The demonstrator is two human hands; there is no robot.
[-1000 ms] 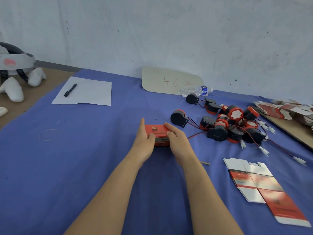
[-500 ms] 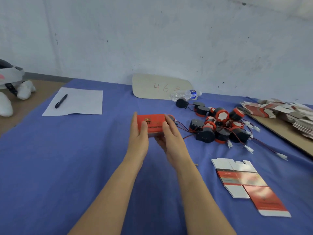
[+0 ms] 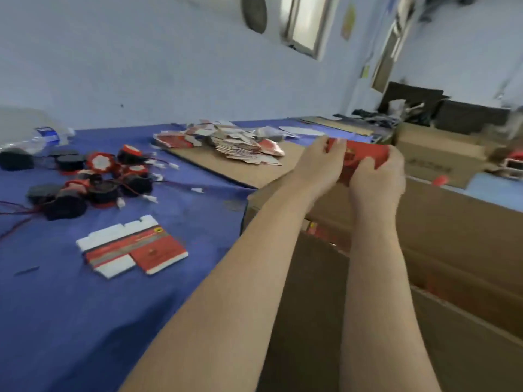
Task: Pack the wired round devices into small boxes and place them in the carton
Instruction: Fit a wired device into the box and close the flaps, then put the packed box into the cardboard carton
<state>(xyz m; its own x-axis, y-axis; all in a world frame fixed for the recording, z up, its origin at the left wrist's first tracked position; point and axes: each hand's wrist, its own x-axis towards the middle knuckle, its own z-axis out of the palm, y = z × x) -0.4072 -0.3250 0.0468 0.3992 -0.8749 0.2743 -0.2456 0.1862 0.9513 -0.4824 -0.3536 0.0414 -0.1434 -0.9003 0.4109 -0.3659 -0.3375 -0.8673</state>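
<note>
Both of my hands hold one small red box (image 3: 360,155) in the air above the open brown carton (image 3: 441,222) at the right of the table. My left hand (image 3: 321,162) grips its left end and my right hand (image 3: 376,182) curls round its right end. Red shapes, perhaps packed boxes (image 3: 318,230), show deep inside the carton. A heap of black and red round devices (image 3: 93,179) with thin red wires lies on the blue cloth at the left. Two flat unfolded red and white boxes (image 3: 133,247) lie nearer me. The picture is blurred.
A stack of flat box blanks (image 3: 229,144) lies on a cardboard sheet (image 3: 240,168) at the back. A plastic bottle (image 3: 34,137) lies at the far left. More brown cartons (image 3: 433,154) and dark clutter stand beyond the carton at the right.
The red box has been lifted off the cloth and carried to the right over the carton. My view has swung right, so the device heap now sits at the left.
</note>
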